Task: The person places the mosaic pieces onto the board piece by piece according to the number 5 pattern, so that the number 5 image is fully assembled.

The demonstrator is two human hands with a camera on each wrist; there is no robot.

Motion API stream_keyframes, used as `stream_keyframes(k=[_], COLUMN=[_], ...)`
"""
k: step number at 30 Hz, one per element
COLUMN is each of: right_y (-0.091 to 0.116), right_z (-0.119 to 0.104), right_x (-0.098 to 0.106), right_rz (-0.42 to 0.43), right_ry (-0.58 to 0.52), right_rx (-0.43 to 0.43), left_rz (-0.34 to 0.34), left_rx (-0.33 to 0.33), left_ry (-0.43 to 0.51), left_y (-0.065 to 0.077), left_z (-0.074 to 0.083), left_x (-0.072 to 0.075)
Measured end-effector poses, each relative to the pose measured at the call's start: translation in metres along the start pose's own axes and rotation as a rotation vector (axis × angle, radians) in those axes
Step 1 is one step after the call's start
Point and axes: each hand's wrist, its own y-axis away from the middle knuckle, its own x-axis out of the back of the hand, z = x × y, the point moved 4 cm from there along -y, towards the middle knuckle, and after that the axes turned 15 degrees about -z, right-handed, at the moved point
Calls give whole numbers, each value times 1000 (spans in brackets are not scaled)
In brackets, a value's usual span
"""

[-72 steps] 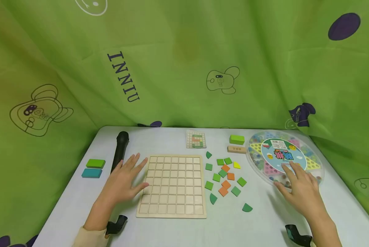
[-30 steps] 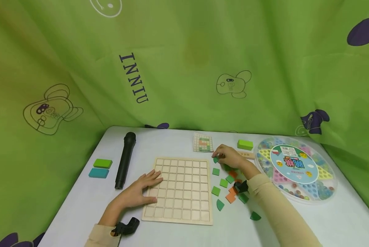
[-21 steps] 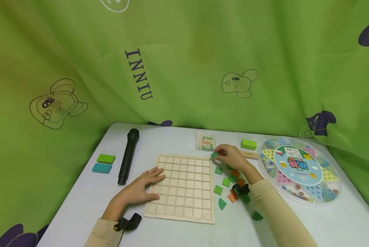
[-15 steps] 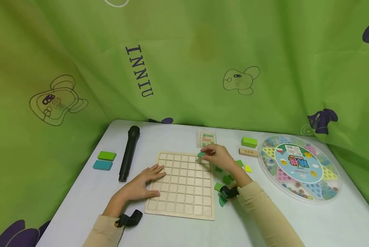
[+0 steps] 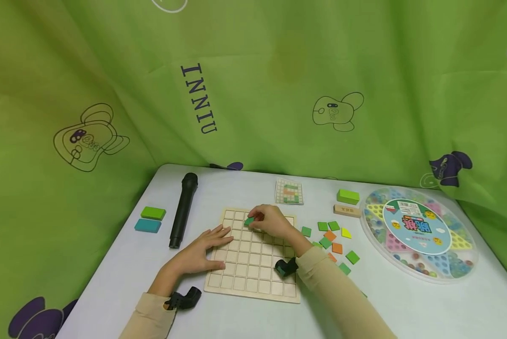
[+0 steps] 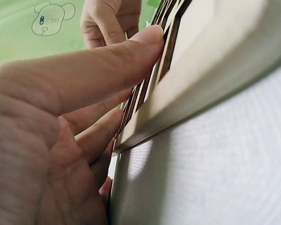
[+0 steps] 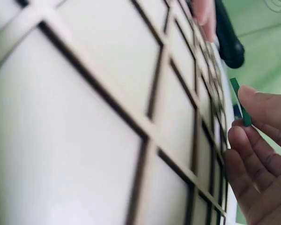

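My right hand (image 5: pixel 270 220) pinches a dark green tile (image 5: pixel 248 221) between thumb and fingers, over the upper left part of a wooden grid board (image 5: pixel 253 272). In the right wrist view the green tile (image 7: pixel 240 102) stands on edge in the fingertips, close to the board's surface. My left hand (image 5: pixel 200 253) rests with spread fingers on the board's left edge. The left wrist view shows the left thumb (image 6: pixel 117 61) lying on the rim and the other fingers beside it. Part of the board is hidden under the right hand and wrist.
Several loose green, orange and yellow tiles (image 5: pixel 337 248) lie right of the board. Behind it is a pattern card (image 5: pixel 289 192). A black microphone (image 5: pixel 183 209) and two blocks (image 5: pixel 148 225) lie left. A green block (image 5: pixel 348 197), a wooden block (image 5: pixel 347 210) and a round marble-game box (image 5: pixel 418 235) stand right.
The right hand left the marble-game box, picked up a dark green quarter-round tile beside the board and carried it left over the board. The left hand settled on the board's left edge.
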Motion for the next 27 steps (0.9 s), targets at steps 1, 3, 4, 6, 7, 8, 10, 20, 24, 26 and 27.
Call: stream_keyframes(k=[1, 3, 4, 6, 7, 8, 10, 20, 24, 26, 27], right_y=[-1, -2, -2, -3, -3, -3, -4, -2, -1, -1, -1], right_z=[0, 0, 0, 1, 1, 1, 2, 2, 2, 3, 3], right_x=[-2, -4, -5, -6, -7, -7, -8, -9, -10, -10, -11], right_rz=[-8, -15, -17, -18, -18, -18, -22, -45, -46, -44, -44], right_ry=[12, 31, 37, 46, 47, 50, 61, 93, 81, 71, 70], right_rx=[-1, -10, -14, -10, -8, -10, -10, -6, 0, -2, 0], left_rz=[-1, -4, -6, -7, -6, -6, -4, 4, -1, 0, 1], left_rx=[0, 1, 3, 3, 4, 4, 3, -15, -10, -7, -6], left_ry=[0, 5, 6, 11, 12, 15, 18, 7, 15, 18, 20], left_y=[0, 0, 0, 0, 0, 0, 0, -3, -2, -1, 0], left_z=[0, 1, 2, 3, 3, 4, 4, 2, 2, 2, 2], left_x=[0, 0, 0, 1, 1, 2, 2, 2, 2, 2, 2])
